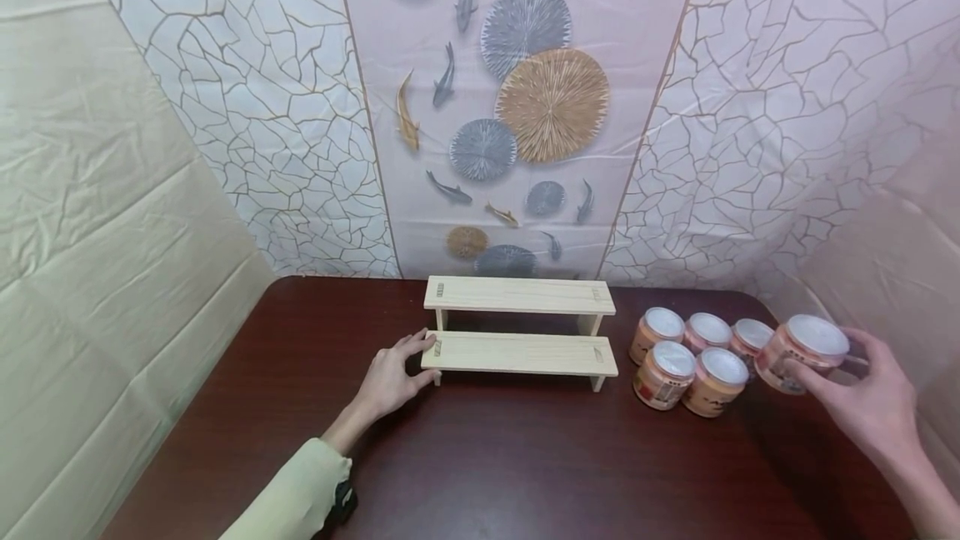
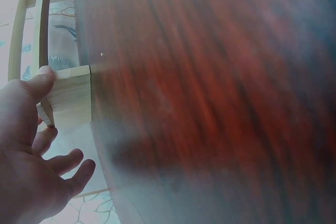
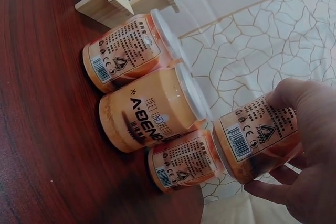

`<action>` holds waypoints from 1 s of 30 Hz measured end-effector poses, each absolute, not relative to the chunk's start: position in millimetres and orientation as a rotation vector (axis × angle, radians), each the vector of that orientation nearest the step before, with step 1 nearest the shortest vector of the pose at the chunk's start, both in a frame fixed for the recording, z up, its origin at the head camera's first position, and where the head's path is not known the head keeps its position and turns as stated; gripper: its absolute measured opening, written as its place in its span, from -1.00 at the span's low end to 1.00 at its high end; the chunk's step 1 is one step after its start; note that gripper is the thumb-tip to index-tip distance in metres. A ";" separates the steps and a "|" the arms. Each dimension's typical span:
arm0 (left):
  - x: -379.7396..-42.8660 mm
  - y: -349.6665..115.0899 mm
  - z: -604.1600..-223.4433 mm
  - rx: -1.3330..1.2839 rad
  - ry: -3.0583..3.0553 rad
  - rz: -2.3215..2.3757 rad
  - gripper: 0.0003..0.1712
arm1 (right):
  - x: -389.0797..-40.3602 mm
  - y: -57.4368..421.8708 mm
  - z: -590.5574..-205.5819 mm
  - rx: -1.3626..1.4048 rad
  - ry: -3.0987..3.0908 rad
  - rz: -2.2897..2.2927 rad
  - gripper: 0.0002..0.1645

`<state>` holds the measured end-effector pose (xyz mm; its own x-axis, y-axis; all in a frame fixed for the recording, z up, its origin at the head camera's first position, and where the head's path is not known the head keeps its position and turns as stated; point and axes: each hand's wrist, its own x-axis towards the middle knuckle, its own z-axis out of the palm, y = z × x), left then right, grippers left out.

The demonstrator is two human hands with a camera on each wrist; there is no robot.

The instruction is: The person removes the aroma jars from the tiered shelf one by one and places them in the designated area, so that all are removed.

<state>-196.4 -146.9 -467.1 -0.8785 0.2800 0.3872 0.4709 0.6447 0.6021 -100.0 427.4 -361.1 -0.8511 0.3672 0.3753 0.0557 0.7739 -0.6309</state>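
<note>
A two-tier wooden stand (image 1: 517, 352) of pale boards sits at the back middle of the table. At its left end, my left hand (image 1: 388, 375) pinches the lower board's edge between thumb and fingers; the left wrist view shows the other fingers (image 2: 83, 176) free of the wood. In my right hand (image 1: 873, 398) is a jar (image 3: 257, 135) with an orange printed label and a white lid, gripped around its side and raised off the table. Several similar jars (image 1: 667, 377) stand upright in two rows just left of it, close together.
The dark red-brown table (image 1: 495, 457) reaches back to a patterned cloth wall (image 1: 540, 215). Plain beige cloth (image 1: 112, 215) hangs along the left side, with more cloth (image 1: 900, 215) on the right, close to the right hand.
</note>
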 end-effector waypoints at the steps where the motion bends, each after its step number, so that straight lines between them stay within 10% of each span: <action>1: -196.4 -146.9 -467.3 -0.604 -2.611 -1.063 -0.33 | -99.3 428.0 -361.6 -0.317 -2.484 0.858 0.00; 30: -197.2 -147.9 -469.4 -0.599 -2.609 -1.063 -0.35 | -91.7 431.9 -402.7 -0.354 -2.482 0.871 -0.08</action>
